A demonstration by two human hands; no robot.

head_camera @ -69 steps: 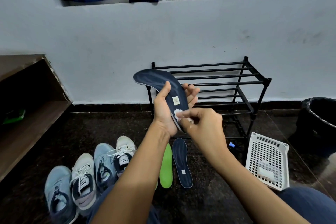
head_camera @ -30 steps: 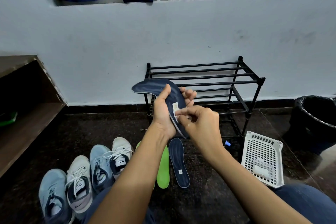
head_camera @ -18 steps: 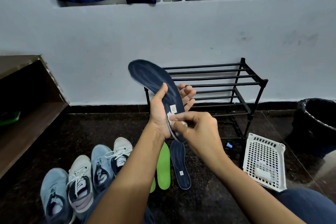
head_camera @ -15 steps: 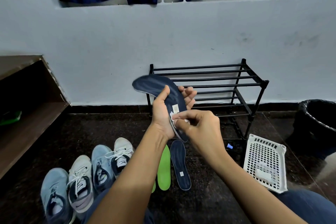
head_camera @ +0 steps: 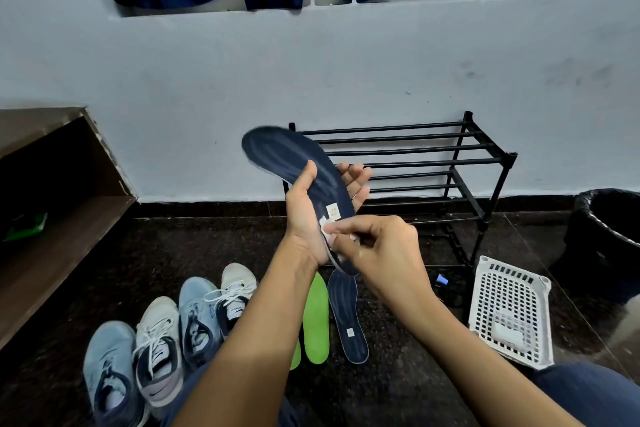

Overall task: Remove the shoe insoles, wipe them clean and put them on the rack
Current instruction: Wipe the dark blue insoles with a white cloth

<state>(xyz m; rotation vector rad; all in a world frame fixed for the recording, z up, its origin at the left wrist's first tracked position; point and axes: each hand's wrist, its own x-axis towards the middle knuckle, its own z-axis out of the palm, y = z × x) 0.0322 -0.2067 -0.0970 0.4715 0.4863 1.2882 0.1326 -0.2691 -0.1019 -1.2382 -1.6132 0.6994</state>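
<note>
Left hand (head_camera: pixel 313 218) grips a navy insole (head_camera: pixel 294 163); right hand (head_camera: pixel 381 246) pinches a white wipe (head_camera: pixel 327 230) against its heel, rack (head_camera: pixel 415 163) just behind.

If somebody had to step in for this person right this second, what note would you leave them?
Left hand grips a navy insole.
Right hand pinches a white wipe against its heel end.
On the floor: a second navy insole and green insoles, beside four shoes; whether these are wiped, I cannot tell.
Left: finish wiping, then put all insoles on the rack, which holds none.
</note>
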